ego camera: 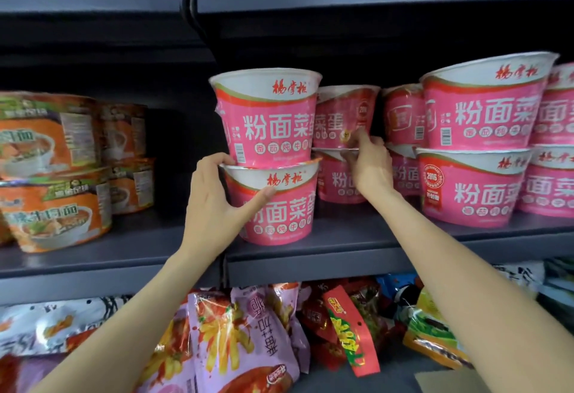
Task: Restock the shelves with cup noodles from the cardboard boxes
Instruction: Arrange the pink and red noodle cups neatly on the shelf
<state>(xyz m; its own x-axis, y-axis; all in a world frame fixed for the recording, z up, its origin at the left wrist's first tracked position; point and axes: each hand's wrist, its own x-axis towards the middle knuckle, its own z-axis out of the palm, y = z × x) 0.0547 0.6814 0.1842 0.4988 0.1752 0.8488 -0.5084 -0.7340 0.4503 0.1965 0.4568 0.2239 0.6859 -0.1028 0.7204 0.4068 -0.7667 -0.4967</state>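
Both hands are up at the dark grey metal shelf (341, 237), working on the pink paper cup noodle tubs. The left hand (214, 197) grips the lower front pink tub (279, 206) of a two-high stack: fingers curled over its left rim, thumb laid across the front wall. The upper front pink tub (267, 119) sits upright on that tub's lid, leaning slightly left.

The right hand (366, 163) reaches deeper, behind and to the right of that stack. Its fingertips pinch at the seam where the rear upper pink tub (344, 113) meets the rear lower pink tub (335, 184); which of the two it holds cannot be determined.

Governing relation: the rear stack lies directly beyond the right hand, further into the shelf, with both stacks' axes vertical. The left hand is nearer the shelf edge, the right nearer the back. Judged step: squaring the stacks into line with the neighbouring pink tubs (478, 144) on the right.

Orange-labelled noodle bowls (56, 175) stand well apart on the left. No cardboard box is identifiable in view.
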